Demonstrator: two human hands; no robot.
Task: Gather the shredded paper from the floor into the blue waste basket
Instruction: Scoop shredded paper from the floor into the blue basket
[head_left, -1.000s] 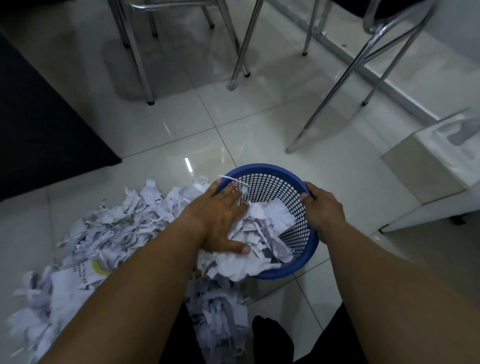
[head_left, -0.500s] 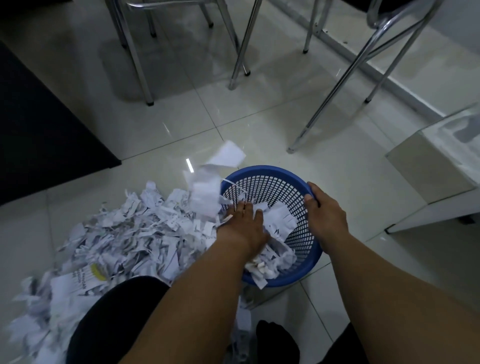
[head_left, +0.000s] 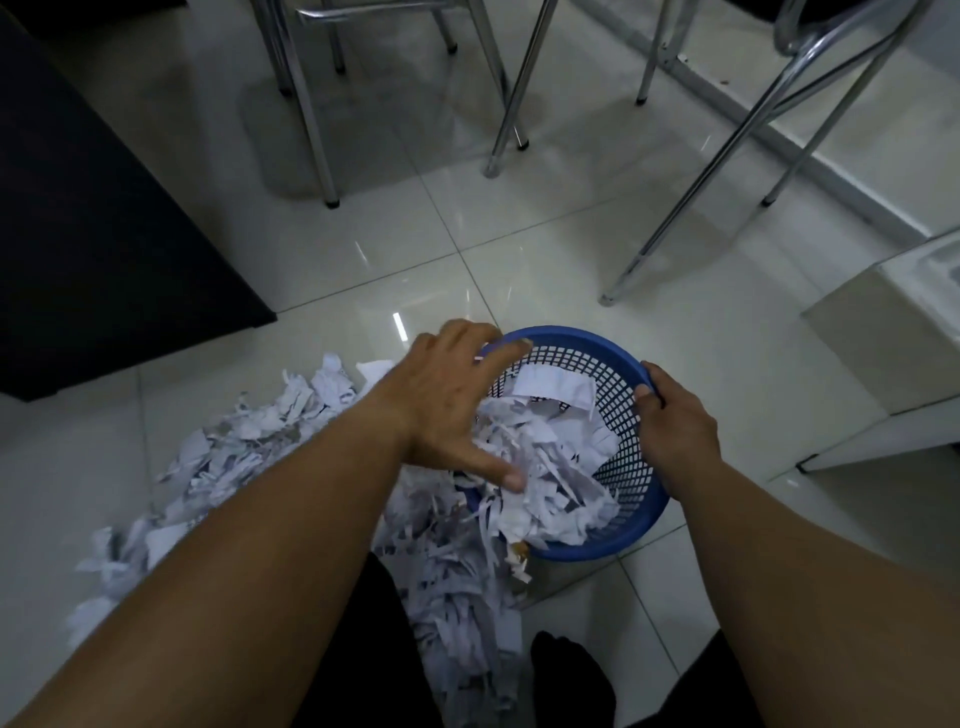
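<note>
The blue waste basket (head_left: 631, 470) lies tilted on the tiled floor, its mouth toward the paper heap. My right hand (head_left: 675, 431) grips its far right rim. My left hand (head_left: 447, 405) is spread flat, palm down, over the basket's left rim, with fingers apart and the thumb resting on paper at the mouth. Shredded white paper (head_left: 545, 467) fills the lower part of the basket. A loose pile of shredded paper (head_left: 249, 441) spreads across the floor to the left and down beside my knees.
Chrome chair legs (head_left: 311, 124) stand behind the basket, and another chair frame (head_left: 691, 202) is at the right. A dark mat (head_left: 93, 218) covers the floor at left. A white box-like unit (head_left: 883, 353) sits at right. My dark-clothed knees are at the bottom.
My left hand has lifted out of the basket and now lies spread over its left rim. More paper lies inside the basket. My right hand keeps its hold on the rim.
</note>
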